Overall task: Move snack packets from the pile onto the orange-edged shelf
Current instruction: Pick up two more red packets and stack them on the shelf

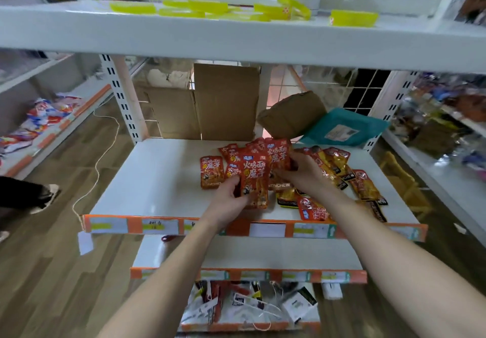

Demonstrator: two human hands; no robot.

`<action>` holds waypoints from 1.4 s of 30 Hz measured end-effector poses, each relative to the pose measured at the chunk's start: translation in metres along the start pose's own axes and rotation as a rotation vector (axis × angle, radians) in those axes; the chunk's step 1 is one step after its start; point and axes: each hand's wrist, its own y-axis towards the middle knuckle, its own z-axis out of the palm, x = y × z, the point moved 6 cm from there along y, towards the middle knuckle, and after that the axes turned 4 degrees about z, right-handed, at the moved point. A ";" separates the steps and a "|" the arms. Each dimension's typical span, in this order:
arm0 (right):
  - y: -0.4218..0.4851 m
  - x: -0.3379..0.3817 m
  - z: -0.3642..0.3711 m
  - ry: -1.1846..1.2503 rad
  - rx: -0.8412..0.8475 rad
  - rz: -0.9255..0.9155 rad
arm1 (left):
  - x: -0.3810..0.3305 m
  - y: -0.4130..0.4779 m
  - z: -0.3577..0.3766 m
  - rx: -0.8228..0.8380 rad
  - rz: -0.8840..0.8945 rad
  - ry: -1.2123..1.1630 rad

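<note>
Packets take up both hands in the head view, the only view there is. The left hand (231, 195) has its fingers curled round the lower part of the front packet (254, 177), a red one held upright and facing the camera. Just behind it the right hand (298, 172) grips a bunch of red packets (279, 153), fanned out and lifted off the surface. Both hands hover over the middle of the orange-edged shelf (147, 180). A lone packet (211, 172) of the same red kind lies flat on the shelf just left of the hands. The pile (339, 169), a loose heap of yellow and red packets, lies on the right part of the same shelf and reaches its front edge. At the back a brown parcel (292, 117) leans on a teal mailer (342, 130). The step in hand looks like peeling one packet off the bunch to lay it out; most of the pile is not yet sorted, so the task seems early. The next move probably calls for the left hand to draw the front packet free without dragging its neighbours, then set it flat beside the lone packet, while the right hand keeps the fan together.
</note>
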 end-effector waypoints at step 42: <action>-0.451 -0.391 -0.286 0.580 -0.716 0.580 | -0.114 -0.151 0.544 1.008 0.100 -0.148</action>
